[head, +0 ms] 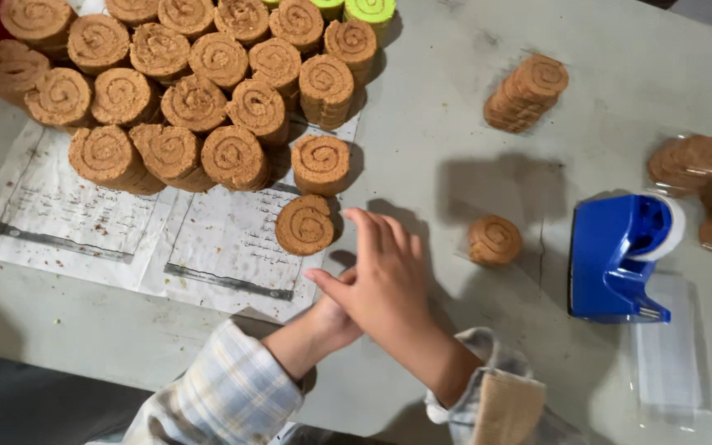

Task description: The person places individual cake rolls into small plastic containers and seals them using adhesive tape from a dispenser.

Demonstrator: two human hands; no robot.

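My right hand (382, 276) reaches up and to the left, palm down, fingers apart and holding nothing. Its fingertips are just right of a short stack of brown spiral discs (305, 224) on a printed paper sheet (84, 206). My left hand (333, 323) lies under the right one, wrists crossed, and is mostly hidden, so its fingers cannot be read. A small stack of discs in clear wrap (494, 240) sits on the table to the right of my right hand.
Many stacks of spiral discs (195, 103) crowd the paper at the upper left. A tilted stack (527, 92) lies further back. A blue tape dispenser (620, 255), wrapped packs (706, 165) and clear plastic bags (669, 354) are on the right.
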